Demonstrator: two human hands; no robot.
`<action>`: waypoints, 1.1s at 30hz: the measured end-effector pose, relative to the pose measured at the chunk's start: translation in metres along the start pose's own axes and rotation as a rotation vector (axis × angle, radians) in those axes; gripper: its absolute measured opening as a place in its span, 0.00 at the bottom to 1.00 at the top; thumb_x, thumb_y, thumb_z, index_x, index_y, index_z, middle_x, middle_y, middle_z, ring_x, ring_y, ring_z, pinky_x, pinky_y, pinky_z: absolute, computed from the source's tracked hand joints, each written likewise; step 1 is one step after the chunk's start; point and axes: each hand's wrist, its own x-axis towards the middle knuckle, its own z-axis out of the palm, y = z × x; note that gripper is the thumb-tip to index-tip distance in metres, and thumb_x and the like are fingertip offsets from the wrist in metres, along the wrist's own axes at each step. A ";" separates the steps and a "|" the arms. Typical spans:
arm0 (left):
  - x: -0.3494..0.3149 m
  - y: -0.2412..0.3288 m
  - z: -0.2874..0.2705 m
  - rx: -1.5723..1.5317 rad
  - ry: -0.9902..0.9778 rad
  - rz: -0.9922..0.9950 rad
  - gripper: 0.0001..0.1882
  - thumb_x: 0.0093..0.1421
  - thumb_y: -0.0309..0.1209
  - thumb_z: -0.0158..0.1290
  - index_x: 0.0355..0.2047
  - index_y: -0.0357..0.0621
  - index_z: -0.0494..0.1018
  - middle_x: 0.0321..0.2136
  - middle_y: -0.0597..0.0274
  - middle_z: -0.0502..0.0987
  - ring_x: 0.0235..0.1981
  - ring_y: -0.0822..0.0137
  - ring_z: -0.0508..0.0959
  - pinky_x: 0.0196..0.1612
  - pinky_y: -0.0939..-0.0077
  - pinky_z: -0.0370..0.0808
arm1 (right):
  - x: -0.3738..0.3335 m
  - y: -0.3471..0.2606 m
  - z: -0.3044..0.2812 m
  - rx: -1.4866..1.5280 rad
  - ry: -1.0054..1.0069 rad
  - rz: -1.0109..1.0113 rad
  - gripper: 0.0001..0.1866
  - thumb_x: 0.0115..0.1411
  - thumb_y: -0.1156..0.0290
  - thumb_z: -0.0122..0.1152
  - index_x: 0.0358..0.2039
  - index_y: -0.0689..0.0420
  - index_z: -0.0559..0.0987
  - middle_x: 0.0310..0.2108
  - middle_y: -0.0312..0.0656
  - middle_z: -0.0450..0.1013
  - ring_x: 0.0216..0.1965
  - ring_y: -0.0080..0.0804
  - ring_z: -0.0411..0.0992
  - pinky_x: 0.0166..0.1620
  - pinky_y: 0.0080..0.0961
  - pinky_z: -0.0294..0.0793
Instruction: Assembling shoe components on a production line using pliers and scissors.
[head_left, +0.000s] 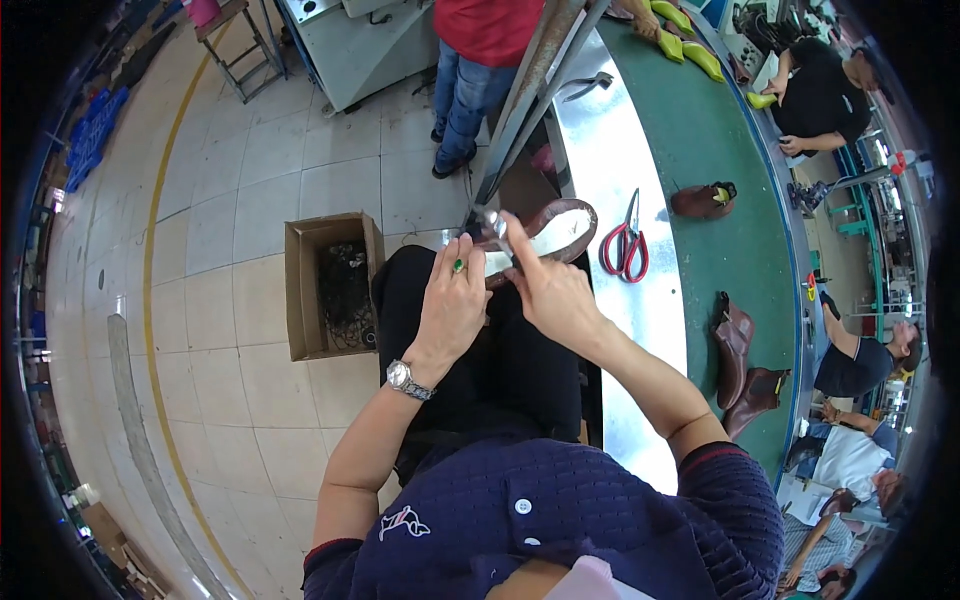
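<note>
Above my lap lies a brown shoe upper (565, 232) with its pale underside turned up. My left hand (455, 295), with a green-stoned ring and a wristwatch, closes on the shoe's near left end. My right hand (555, 295) is wrapped round a metal-headed hand tool (490, 224). Its head is over the left end of the shoe, next to my left fingers. My fingers hide most of the handle, and the head is blurred, so its exact kind does not show. Red-handled scissors (626, 240) rest on the metal bench strip (650, 340) to the right.
A cardboard box (300, 290) with dark scraps stands on the floor at left. Pliers (588, 86) lie farther up the bench. On the green conveyor belt (700, 260) are brown boots (733, 355) and yellow shoe lasts (690, 40). A metal post (525, 100) rises ahead. Several people work nearby.
</note>
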 end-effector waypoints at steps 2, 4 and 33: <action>0.003 0.000 -0.003 -0.094 0.044 -0.029 0.32 0.43 0.20 0.64 0.49 0.30 0.63 0.52 0.37 0.69 0.55 0.44 0.68 0.59 0.60 0.66 | 0.002 0.003 0.003 -0.067 -0.062 -0.006 0.37 0.59 0.71 0.54 0.67 0.53 0.51 0.20 0.55 0.74 0.22 0.53 0.74 0.26 0.46 0.71; 0.005 0.000 -0.004 -0.118 0.037 -0.022 0.33 0.43 0.21 0.63 0.50 0.31 0.63 0.52 0.38 0.69 0.55 0.45 0.68 0.58 0.60 0.67 | 0.008 0.008 -0.007 -0.142 -0.177 0.001 0.38 0.58 0.71 0.53 0.67 0.56 0.49 0.19 0.55 0.74 0.23 0.53 0.75 0.26 0.45 0.73; -0.069 -0.017 0.010 -1.624 -0.311 -1.063 0.29 0.62 0.33 0.56 0.61 0.43 0.60 0.50 0.60 0.73 0.48 0.63 0.75 0.52 0.67 0.73 | -0.119 0.051 -0.027 0.586 -0.005 0.567 0.24 0.65 0.52 0.51 0.53 0.56 0.71 0.25 0.50 0.76 0.27 0.48 0.76 0.32 0.40 0.74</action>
